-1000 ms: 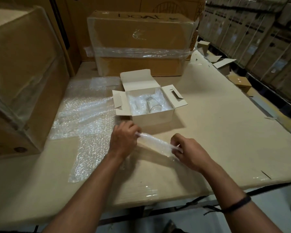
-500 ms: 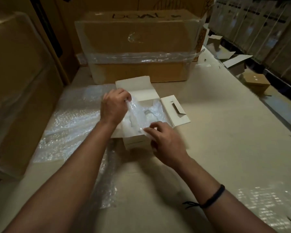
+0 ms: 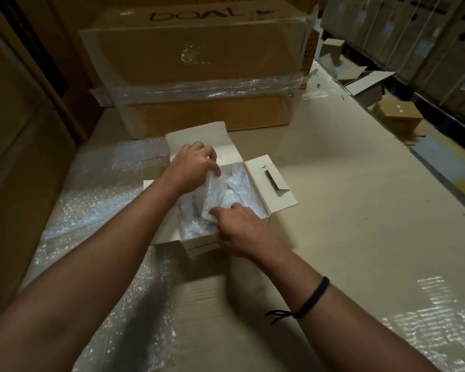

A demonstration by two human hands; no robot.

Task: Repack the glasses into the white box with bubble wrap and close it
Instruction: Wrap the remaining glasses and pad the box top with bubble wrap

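Head view, centre: left hand (image 3: 192, 165), right hand (image 3: 239, 229) each pinch bubble wrap (image 3: 212, 193) end over open white box (image 3: 199, 244), likely padding.

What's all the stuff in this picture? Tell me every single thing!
white box: one, white, open, middle of table
bubble wrap piece: one, clear, in the white box's opening
bubble wrap sheets: count unclear, clear, left part of table
taped carton: one, brown, behind white box
small box: one, brown, far right
table: one, beige, under everything
wristband: one, black, right wrist
left hand: one, pinches bubble wrap piece at far end
right hand: one, pinches bubble wrap piece at near end
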